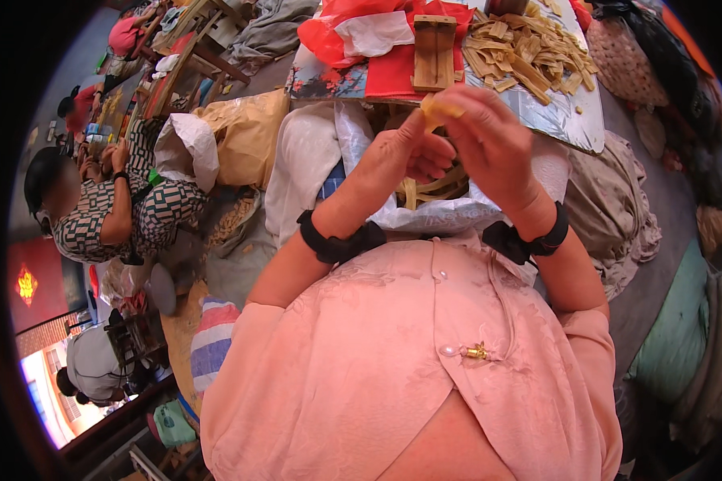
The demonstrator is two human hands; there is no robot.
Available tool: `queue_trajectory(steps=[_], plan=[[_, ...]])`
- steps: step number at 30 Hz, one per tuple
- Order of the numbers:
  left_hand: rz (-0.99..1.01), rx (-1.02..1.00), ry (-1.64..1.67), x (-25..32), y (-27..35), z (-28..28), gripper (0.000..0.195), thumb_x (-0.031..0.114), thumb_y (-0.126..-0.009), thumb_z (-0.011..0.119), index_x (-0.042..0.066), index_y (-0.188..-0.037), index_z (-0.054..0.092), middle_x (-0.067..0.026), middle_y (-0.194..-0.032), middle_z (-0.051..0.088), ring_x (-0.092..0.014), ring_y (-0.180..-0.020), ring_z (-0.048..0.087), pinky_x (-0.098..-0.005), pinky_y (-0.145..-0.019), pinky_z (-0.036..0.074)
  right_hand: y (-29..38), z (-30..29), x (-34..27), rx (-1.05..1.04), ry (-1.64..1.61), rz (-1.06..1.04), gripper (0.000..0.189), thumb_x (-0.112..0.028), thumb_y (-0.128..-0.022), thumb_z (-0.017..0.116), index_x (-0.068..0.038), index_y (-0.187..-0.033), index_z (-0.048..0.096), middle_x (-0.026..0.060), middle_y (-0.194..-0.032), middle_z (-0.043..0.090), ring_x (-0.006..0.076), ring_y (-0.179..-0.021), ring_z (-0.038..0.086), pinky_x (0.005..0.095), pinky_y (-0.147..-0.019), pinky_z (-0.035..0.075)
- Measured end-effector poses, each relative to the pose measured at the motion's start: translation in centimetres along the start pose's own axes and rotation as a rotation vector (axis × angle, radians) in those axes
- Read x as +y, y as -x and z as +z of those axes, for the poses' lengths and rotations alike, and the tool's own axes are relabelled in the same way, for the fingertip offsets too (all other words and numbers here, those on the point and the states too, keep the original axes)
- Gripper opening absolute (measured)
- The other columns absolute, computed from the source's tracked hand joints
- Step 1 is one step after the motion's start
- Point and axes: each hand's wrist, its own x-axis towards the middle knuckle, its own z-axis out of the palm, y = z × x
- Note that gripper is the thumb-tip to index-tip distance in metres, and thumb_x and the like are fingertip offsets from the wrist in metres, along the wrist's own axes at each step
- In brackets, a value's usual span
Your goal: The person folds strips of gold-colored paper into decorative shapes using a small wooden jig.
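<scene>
Between my two raised hands is a small yellowish piece of folded strip, pinched by the fingertips. My left hand grips its near side with the thumb uppermost. From the right, my right hand closes its fingers over the other end. Below them, an open white plastic sack rests on my lap, with long tan strips inside. Just beyond my fingers, a small wooden block with a groove lies on a red cloth at the table's near edge.
Flat folded tan pieces are heaped on the table at the right. A red plastic bag and white cloth lie at its left. Sacks stand on the floor. A person in a patterned outfit sits to the left.
</scene>
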Motion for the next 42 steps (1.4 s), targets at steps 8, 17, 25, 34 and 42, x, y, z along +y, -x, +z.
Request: queue_trajectory(steps=[8, 17, 25, 34, 42], plan=[[-0.046, -0.071, 0.487, 0.4, 0.7, -0.4, 0.019, 0.017, -0.09, 0.05, 0.003, -0.103, 0.054, -0.0055, -0.097, 0.058, -0.013, -0.09, 0.056, -0.0265, -0.079, 0.046, 1.8, 1.4, -1.9, -0.176, -0.429, 0.327, 0.013, -0.007, -0.082, 0.061, -0.001, -0.093, 0.059, 0.011, -0.079, 0.058, 0.0213, -0.074, 0.059, 0.0269, -0.065, 0.047], [-0.332, -0.228, 0.397, -0.1, 1.0, 0.5, 0.015, 0.017, -0.089, 0.047, 0.006, -0.086, 0.057, 0.0018, -0.076, 0.054, -0.011, -0.068, 0.053, -0.0272, -0.06, 0.045, 0.5, 1.5, -0.8, -0.095, -0.231, 0.335, 0.017, -0.018, -0.09, 0.05, -0.002, -0.086, 0.054, 0.0096, -0.067, 0.056, 0.0186, -0.058, 0.055, 0.0283, -0.053, 0.042], [0.506, 0.212, -1.009, 0.8, 1.6, 0.4, 0.012, 0.006, -0.078, 0.048, -0.001, -0.084, 0.056, -0.0177, -0.075, 0.055, -0.033, -0.07, 0.056, -0.0332, -0.062, 0.046, 1.7, 3.4, 0.1, 0.107, -0.433, 0.54, 0.02, -0.018, -0.093, 0.046, -0.003, -0.084, 0.054, -0.002, -0.066, 0.051, 0.0042, -0.059, 0.043, 0.0188, -0.052, 0.036], [1.038, 0.341, -0.854, 0.1, 0.8, 0.0, 0.03, -0.004, -0.076, 0.044, 0.002, -0.104, 0.052, -0.0165, -0.094, 0.053, -0.033, -0.089, 0.053, -0.0358, -0.074, 0.045, 1.7, 2.8, -0.7, -0.11, -1.754, 1.272, 0.016, -0.021, -0.091, 0.051, -0.006, -0.086, 0.054, 0.0005, -0.068, 0.054, 0.0041, -0.042, 0.04, 0.0182, -0.036, 0.03], [0.819, 0.331, -0.927, -0.6, 0.5, -0.8, 0.021, -0.003, -0.076, 0.044, 0.001, -0.095, 0.05, -0.0143, -0.088, 0.053, -0.033, -0.08, 0.053, -0.0358, -0.071, 0.045, 1.9, 2.9, -2.4, -0.077, -0.589, 0.76, 0.02, -0.02, -0.09, 0.053, -0.002, -0.086, 0.058, 0.0019, -0.07, 0.057, 0.0085, -0.052, 0.05, 0.0207, -0.046, 0.038]])
